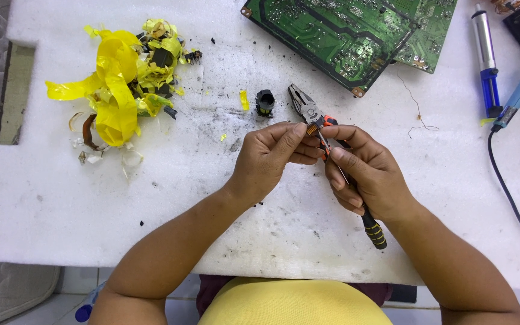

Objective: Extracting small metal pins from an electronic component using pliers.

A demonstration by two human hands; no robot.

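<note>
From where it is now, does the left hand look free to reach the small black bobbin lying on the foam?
Probably not at once: the left hand is pinching a small coppery part with the right hand. The bobbin lies just beyond it, with nothing between.

Both hands meet over the middle of the white foam worktop (43, 198). The left hand (269, 153) pinches a small copper-coloured part (312, 129) at its fingertips. The right hand (365, 171) touches the same part, above pliers (308, 111) lying on the worktop. A black bobbin (265, 102) sits just left of the plier jaws. Yellow tape scraps (118, 81) lie far left; green circuit boards (356, 36) far right.
</note>
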